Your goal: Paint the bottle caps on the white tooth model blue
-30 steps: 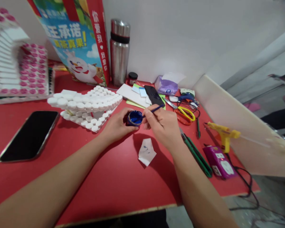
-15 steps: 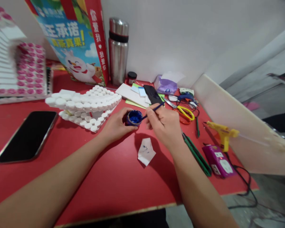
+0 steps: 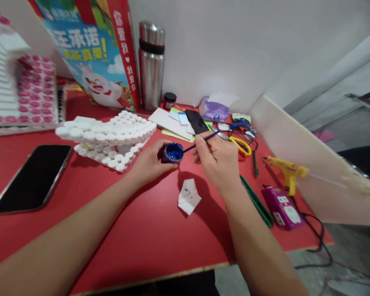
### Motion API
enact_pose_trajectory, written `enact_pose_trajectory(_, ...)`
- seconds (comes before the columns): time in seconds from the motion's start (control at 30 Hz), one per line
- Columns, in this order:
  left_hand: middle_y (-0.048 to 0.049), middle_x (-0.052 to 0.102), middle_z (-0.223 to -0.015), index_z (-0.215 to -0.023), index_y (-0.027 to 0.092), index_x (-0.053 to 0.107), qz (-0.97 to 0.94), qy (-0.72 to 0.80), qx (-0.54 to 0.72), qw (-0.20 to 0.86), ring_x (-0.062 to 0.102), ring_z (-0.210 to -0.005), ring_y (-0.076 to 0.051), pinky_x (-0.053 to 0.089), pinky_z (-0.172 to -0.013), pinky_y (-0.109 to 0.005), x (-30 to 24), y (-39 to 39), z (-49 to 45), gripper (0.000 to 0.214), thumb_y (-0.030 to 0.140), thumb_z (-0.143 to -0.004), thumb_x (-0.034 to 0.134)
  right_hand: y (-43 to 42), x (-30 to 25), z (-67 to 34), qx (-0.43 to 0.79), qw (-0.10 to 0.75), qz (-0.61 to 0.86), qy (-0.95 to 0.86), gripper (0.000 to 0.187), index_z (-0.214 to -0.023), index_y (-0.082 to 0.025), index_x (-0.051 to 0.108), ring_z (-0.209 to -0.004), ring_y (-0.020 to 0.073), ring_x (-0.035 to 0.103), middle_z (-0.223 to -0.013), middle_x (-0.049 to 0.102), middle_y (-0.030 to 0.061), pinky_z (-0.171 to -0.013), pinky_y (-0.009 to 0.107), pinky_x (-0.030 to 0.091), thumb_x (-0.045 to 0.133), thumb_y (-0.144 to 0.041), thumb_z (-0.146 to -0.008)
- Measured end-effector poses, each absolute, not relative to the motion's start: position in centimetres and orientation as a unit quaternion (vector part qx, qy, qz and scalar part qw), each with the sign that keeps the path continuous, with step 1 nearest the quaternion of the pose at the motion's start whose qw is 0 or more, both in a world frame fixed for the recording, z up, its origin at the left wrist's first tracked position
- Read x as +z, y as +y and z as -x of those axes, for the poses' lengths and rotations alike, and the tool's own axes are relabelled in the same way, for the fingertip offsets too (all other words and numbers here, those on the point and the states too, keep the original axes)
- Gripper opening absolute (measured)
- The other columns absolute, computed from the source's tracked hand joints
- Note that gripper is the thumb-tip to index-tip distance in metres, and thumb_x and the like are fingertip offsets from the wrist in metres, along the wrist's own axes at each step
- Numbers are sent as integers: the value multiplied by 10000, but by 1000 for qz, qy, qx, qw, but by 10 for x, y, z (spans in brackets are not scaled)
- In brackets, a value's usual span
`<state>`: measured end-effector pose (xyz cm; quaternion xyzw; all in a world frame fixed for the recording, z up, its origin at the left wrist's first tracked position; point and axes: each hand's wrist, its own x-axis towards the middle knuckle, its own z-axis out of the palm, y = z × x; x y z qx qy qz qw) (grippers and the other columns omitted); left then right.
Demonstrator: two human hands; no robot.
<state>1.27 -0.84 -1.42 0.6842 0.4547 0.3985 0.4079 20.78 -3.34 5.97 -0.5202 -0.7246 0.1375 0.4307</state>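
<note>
Dipping the brush (image 3: 201, 141) into the paint pot (image 3: 173, 153) at the centre of the frame. My left hand (image 3: 149, 162) fingers clasp the pot on the red surface (image 3: 142, 230) and my right hand (image 3: 217, 160) pinches the brush handle. Lifting out, I judge, calls for wiping the tip on the rim to avoid drips.

1. Left grip (image 3: 148, 162): closed round blue paint pot (image 3: 173, 153), which stands on red worktop (image 3: 142, 234).
2. Right grip (image 3: 217, 160): pinches paintbrush (image 3: 200, 142), tip in pot.
3. Paper scrap (image 3: 188, 196): crumpled, near both grips.
4. White bottle-cap model (image 3: 107, 137): beside left grip.
</note>
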Motion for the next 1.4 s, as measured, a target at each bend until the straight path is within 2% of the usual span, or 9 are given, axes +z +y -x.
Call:
enact_pose_trajectory(0.1,-71,749,-1162,-1213,206,665,-682,457,397,410,708,-1052,-267,561,-969,-443,-15,-8,-13,495,292,-766,861,-34,57,-205,139,434,518,-724,271,-896,-217,640,-617,169,693,-711,711,33,-594,288,532,538,-384,-1084)
enact_pose_trajectory(0.3,-64,753,-1153,-1198,212,670,-677,447,409,417,711,-1051,-261,566,-966,-434,-19,-7,-13,478,286,-767,864,-34,54,-202,249,439,484,-715,305,-896,-209,634,-614,163,733,-711,733,23,-626,287,572,543,-426,-1089)
enact_pose_trajectory(0.53,-61,751,-1161,-1200,214,670,-677,444,407,422,713,-1055,-261,563,-960,-433,-14,-8,-13,477,275,-766,860,-35,58,-206,277,464,481,-690,286,-881,-208,636,-532,139,701,-666,713,-6,-565,268,564,572,-406,-1076)
enact_pose_trajectory(0.77,-80,744,-1182,-1234,209,659,-678,440,406,426,711,-1082,-272,569,-1006,-461,-19,-6,-12,517,280,-767,869,-29,51,-205,227,473,494,-693,279,-942,-206,643,-626,158,734,-737,735,21,-618,285,613,570,-438,-1078)
enact_pose_trajectory(0.9,-80,745,-1173,-1232,206,661,-678,439,405,428,712,-1077,-271,571,-1002,-457,-18,-7,-12,507,278,-774,867,-26,48,-206,294,494,480,-663,326,-962,-208,634,-606,150,741,-747,729,5,-599,275,634,608,-522,-1049)
enact_pose_trajectory(1.0,-78,748,-1181,-1228,210,663,-674,440,405,433,713,-1075,-270,572,-1003,-455,-17,-8,-12,508,276,-768,870,-26,49,-208,333,473,484,-657,344,-923,-206,635,-580,149,739,-721,731,2,-567,261,621,622,-531,-1035)
enact_pose_trajectory(1.17,-72,747,-1196,-1230,213,663,-680,448,397,423,710,-1088,-273,563,-1010,-454,-17,-7,-13,512,281,-766,871,-29,57,-214,245,460,525,-673,292,-848,-214,643,-525,143,691,-650,709,4,-533,255,566,613,-421,-1052)
enact_pose_trajectory(1.33,-65,756,-1195,-1229,219,667,-685,443,403,416,714,-1076,-265,563,-990,-439,-15,-9,-13,494,269,-777,860,-32,63,-206,288,465,496,-674,285,-866,-219,617,-534,141,695,-691,712,0,-547,261,551,578,-415,-1069)
enact_pose_trajectory(1.4,-64,758,-1188,-1235,218,666,-688,447,401,408,715,-1061,-262,563,-964,-430,-14,-10,-13,494,274,-783,858,-31,65,-204,259,442,504,-695,299,-828,-221,605,-530,139,673,-662,695,1,-548,263,525,565,-388,-1074)
